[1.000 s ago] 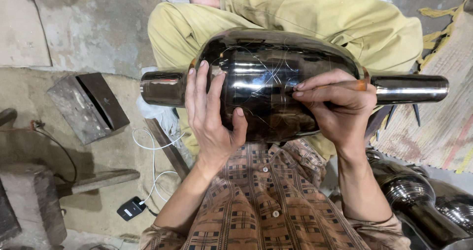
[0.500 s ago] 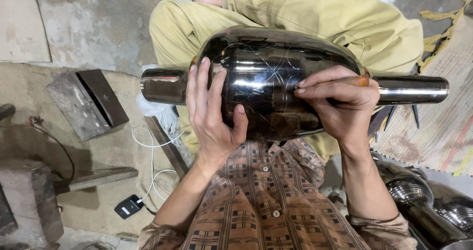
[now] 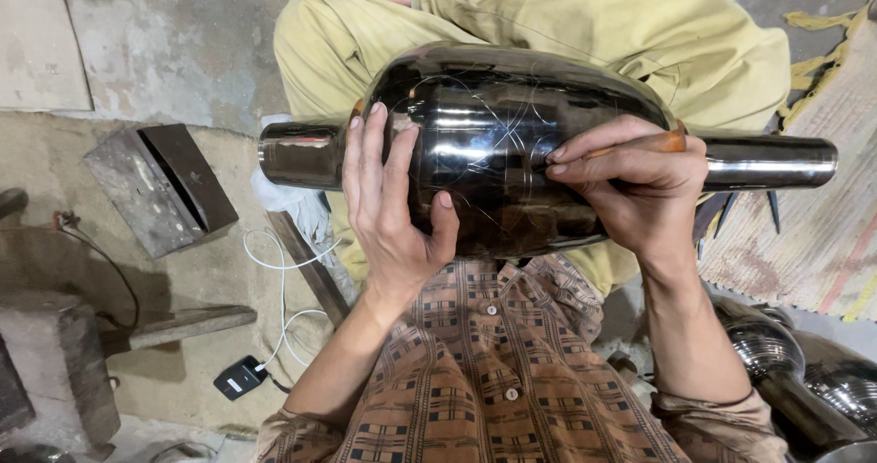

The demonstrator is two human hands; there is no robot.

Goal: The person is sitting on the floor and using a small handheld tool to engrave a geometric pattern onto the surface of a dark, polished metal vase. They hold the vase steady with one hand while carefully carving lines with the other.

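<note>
Two hands: left hand [image 3: 388, 207] steadies metal vessel [image 3: 512, 143]; right hand [image 3: 630, 184] apparently scribes it.

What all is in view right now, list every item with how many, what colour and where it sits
Metal vessel: one, dark polished, scratched lines on it, across the lap.
Wooden-handled tool: one, orange-brown, in the right hand, tip against the vessel.
Metal block: one, grey, slotted, on the floor at the left.
Cable: one, white, on the floor by the left arm.
Charger: one, black, at the cable's end.
Shiny metal pieces: several, silver, lower right.
Woven mat: one, pale striped, at the right.
Trousers: yellow-green.
Shirt: brown checked.
Left hand: flat on the vessel.
Right hand: gripping the tool.
</note>
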